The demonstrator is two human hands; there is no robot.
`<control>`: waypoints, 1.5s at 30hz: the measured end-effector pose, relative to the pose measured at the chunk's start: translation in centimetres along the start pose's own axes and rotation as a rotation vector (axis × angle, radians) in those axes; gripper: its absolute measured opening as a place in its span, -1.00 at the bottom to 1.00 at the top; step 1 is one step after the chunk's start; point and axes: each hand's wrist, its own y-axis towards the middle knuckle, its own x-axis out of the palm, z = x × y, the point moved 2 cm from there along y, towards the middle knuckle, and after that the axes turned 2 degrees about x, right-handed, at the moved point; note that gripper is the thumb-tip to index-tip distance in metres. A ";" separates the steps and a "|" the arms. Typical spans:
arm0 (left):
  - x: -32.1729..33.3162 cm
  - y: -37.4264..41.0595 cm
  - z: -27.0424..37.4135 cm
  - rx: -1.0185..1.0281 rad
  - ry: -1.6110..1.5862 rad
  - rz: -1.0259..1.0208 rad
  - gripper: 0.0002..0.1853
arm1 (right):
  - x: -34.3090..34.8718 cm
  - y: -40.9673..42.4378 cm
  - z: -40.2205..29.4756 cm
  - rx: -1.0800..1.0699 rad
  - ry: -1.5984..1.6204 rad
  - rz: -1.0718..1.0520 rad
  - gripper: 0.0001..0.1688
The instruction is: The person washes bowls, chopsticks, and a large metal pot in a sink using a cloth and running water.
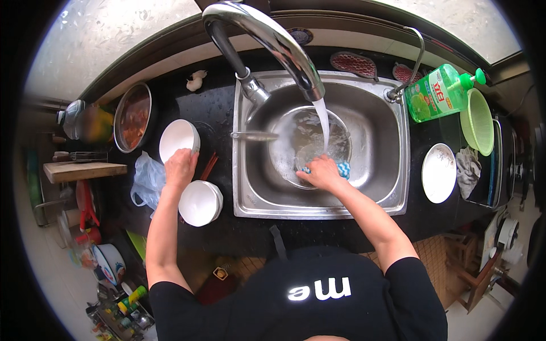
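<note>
My left hand (180, 168) grips the near rim of a white bowl (177, 138) on the black counter, left of the sink. Just below it sits a small stack of white bowls (199, 203), with red-brown chopsticks (209, 166) beside them. My right hand (323, 170) is over the stainless steel sink (379, 170), holding a blue-and-white cloth (344, 169) at the near side of a round metal basin (290, 123). Water (323, 121) runs from the chrome faucet (273, 32) into this basin. Part of the cloth is hidden under my fingers.
A green dish soap bottle (437, 93), a green strainer (477, 123), a white dish (438, 172) and a grey rag (468, 170) stand on the right. Leftward are a metal bowl of reddish food (134, 117), a plastic bag (147, 181) and a wooden board (85, 170).
</note>
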 end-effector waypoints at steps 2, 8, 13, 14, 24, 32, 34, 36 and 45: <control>0.3 -0.2 -0.1 0.033 0.017 -0.010 -0.79 | 0.0 0.9 -0.5 0.106 0.020 -0.071 -0.53; -1.7 0.5 0.7 0.060 0.320 -0.219 -0.75 | 1.7 2.0 -0.4 0.163 0.151 0.066 -0.65; -6.4 4.7 8.9 0.225 -0.041 0.178 -0.43 | 0.1 1.2 -0.9 0.277 0.239 0.010 -0.72; -6.4 5.8 11.0 0.262 -0.197 0.190 -0.46 | -0.2 1.1 -1.0 0.254 0.220 0.043 -0.72; -3.9 9.7 11.6 0.429 -0.273 0.292 -0.84 | 0.4 -1.1 4.0 0.223 0.884 0.280 -0.73; -2.9 6.9 17.7 0.418 -0.403 0.536 -0.71 | -1.7 -2.4 2.2 0.269 1.485 0.450 -0.86; 0.7 5.6 21.6 0.247 -0.586 0.101 -0.69 | -2.1 -2.4 1.1 0.185 1.079 0.600 -0.83; 5.9 5.0 23.0 -0.266 -1.020 -0.433 -0.37 | -2.7 -2.8 -0.2 0.063 0.730 0.625 -0.77; 10.5 5.0 25.5 -0.303 -0.993 -0.320 -0.51 | -1.0 -1.9 2.2 -0.169 0.826 0.355 -0.71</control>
